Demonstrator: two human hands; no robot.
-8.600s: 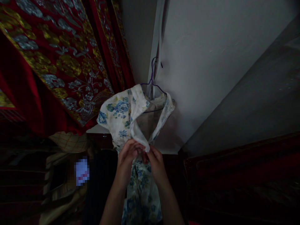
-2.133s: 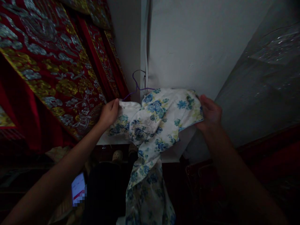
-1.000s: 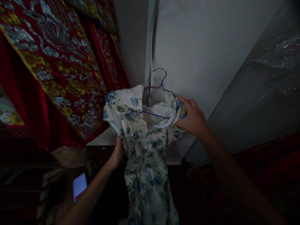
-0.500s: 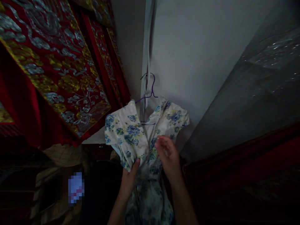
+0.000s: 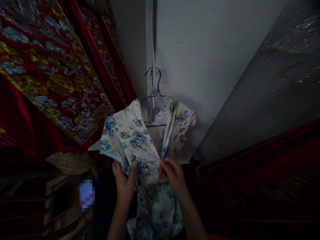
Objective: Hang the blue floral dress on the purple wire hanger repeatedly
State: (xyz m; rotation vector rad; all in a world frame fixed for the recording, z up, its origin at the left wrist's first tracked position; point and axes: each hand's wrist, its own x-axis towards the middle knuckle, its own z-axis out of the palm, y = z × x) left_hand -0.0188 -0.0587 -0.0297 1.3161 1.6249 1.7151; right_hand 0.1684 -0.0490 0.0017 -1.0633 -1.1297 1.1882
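Note:
A white dress point(image 5: 140, 143) with blue flowers and green leaves hangs by its shoulders on a purple hanger point(image 5: 158, 89) against the wall. Its neckline falls in a V, and the skirt drops below the waist into shadow. My left hand point(image 5: 125, 180) is at the dress's left side, thumb in front and fingers at the edge of the cloth, gripping it. At the lower point of the neckline, my right hand point(image 5: 173, 171) pinches the edge of the fabric between thumb and fingertips.
Red cloth point(image 5: 62, 80) embroidered in gold and silver hangs at the left. A pale strap point(image 5: 153, 40) runs down the wall point(image 5: 212, 50) behind the hanger. Clear plastic sheeting point(image 5: 287, 60) covers the right side. A wooden chair point(image 5: 50, 196) stands low left.
My right hand has moved down and closed on the neckline edge. My left hand has shifted left along the dress's side. The view has shifted slightly.

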